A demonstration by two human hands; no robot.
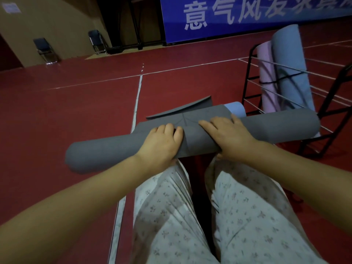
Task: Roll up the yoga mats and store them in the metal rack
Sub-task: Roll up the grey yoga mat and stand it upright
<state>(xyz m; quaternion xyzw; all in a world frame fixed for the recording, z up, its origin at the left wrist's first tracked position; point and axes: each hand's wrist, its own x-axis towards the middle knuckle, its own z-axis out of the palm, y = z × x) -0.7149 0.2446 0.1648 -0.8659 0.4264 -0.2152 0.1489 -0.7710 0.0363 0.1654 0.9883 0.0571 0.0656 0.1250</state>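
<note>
Under both hands, the grey yoga mat (pixel 106 151) lies nearly fully rolled on the red floor (pixel 57 111), a short flat tail left just beyond the fingers. The left hand (pixel 162 143) and right hand (pixel 226 132) each form a grip curled over the roll's top. Finishing well likely means even pressure from both, so the ends stay flush. Its surface looks matte and foamy. Right of the grip stands the metal rack (pixel 251 77), holding a pink mat (pixel 266 73) and a blue mat (pixel 289 63).

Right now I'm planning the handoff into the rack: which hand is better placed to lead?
Probably the right hand: it holds the grey mat on the metal rack side.
</note>
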